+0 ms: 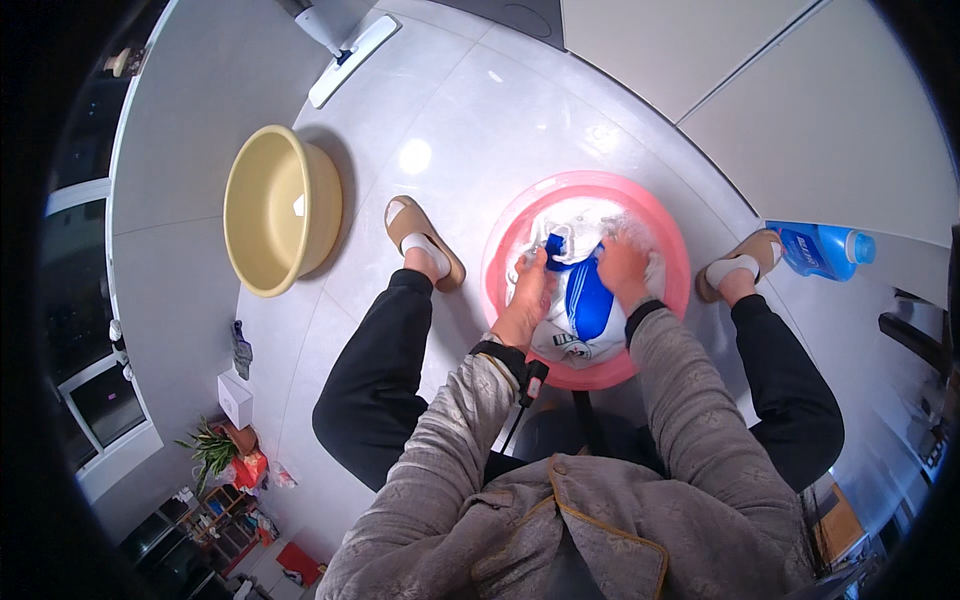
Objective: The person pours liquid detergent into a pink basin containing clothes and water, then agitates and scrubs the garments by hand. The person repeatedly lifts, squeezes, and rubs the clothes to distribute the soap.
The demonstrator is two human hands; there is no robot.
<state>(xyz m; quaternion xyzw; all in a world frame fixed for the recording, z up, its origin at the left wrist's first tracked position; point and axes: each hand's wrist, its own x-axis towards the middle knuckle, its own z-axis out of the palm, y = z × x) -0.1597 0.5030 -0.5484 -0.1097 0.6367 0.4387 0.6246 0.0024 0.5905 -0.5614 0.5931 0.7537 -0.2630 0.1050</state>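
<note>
Between my feet stands a pink plastic basin (510, 202) with sudsy water and a soaked white garment (585, 217) in it. Part of the cloth is a bright blue panel with white stripes (590, 300), lying between my hands. My left hand (531, 292) is at the basin's left side, its thumb and fingers closed on the garment beside a smaller blue piece. At the right, my right hand (624, 266) grips the garment at the upper edge of the blue panel, its fingertips partly hidden in cloth and foam. Dark printing shows on white fabric near the basin's front.
A yellow basin (322, 214) rests tipped toward me on the tiled floor at left. Beyond it is a flat mop (356, 60). Beside my right slipper (739, 264) lies a blue detergent bottle (817, 251). Pale cabinets (817, 112) border the far right; a potted plant (214, 446) stands lower left.
</note>
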